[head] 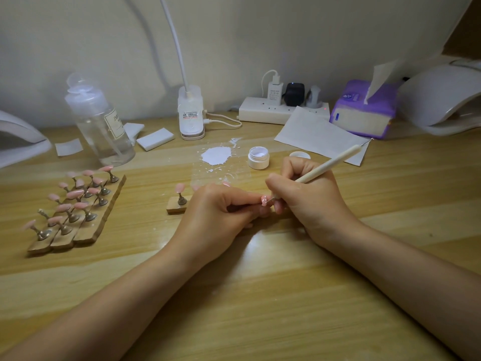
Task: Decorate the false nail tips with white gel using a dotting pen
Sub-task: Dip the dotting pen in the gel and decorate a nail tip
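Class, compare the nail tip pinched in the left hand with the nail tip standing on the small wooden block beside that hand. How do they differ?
The held nail tip is pinched by the left hand, off any stand; the block's nail tip sits on a metal stem fixed to the small wooden block. The dotting pen in the right hand reaches the held tip; nothing touches the block's tip. The held tip shows small white marks; the other looks plain. Both are pink.

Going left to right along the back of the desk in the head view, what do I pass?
Clear bottle → white lamp base → power strip → purple tissue pack
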`<state>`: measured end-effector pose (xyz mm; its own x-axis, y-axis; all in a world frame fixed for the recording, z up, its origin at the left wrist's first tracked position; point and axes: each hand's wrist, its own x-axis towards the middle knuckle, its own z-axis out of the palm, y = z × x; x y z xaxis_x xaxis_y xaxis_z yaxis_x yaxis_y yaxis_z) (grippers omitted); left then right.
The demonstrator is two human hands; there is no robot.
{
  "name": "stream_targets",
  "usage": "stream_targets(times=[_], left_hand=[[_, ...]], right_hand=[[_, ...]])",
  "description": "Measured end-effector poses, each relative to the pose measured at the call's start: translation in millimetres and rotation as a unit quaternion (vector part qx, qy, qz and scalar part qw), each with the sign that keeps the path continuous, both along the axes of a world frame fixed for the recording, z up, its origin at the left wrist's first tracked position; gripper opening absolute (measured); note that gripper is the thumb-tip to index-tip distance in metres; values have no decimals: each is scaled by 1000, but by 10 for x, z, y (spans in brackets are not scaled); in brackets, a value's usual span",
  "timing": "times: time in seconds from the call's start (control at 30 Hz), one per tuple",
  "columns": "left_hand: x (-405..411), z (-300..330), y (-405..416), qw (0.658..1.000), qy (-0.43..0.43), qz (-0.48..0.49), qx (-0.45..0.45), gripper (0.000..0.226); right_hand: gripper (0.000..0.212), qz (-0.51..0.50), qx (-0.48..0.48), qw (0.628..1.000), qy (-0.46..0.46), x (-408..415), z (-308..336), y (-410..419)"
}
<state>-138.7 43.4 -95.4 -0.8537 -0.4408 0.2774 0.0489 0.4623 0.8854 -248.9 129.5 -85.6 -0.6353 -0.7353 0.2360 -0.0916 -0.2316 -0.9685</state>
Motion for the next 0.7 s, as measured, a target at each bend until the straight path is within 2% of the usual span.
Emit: stream_targets(times=[0.7], left_hand=[[-1,11,9,1000,3,3,-2,21]], right_hand=[[37,-10,0,1000,6,-19,-33,-10]])
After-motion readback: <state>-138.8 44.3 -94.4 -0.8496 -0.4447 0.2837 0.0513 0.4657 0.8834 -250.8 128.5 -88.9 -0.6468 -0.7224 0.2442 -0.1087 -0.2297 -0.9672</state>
